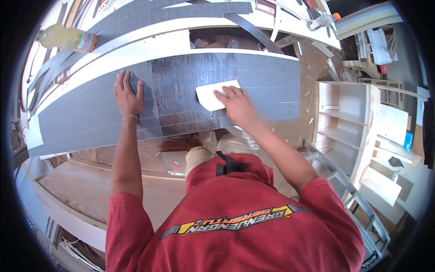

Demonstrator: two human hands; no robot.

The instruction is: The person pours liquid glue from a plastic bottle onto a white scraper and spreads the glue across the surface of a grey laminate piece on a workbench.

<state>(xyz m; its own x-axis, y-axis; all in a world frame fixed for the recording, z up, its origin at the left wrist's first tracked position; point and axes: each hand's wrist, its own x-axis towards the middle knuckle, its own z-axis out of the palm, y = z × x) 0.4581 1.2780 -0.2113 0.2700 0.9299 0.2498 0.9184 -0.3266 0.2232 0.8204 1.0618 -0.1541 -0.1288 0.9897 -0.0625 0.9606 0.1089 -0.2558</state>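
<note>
A long board with a dark grey textured face (88, 105) lies across the worktop before me. My left hand (129, 97) rests on it with the fingers apart, holding nothing. In my right hand (236, 103) is a flat white sheet-like spreader (212, 95), pressed against the board right of its middle. Between my hands a wet, glossy dark band (176, 91) with streaks runs across the board. Both ends of the board look duller than that band.
A plastic bottle of yellowish liquid (68, 38) lies at the upper left among dark strips (204, 11). A clear bottle (321, 22) is at the upper right. White shelving (343, 115) and a metal ladder (353, 193) stand right. A wooden panel (91, 187) lies lower left.
</note>
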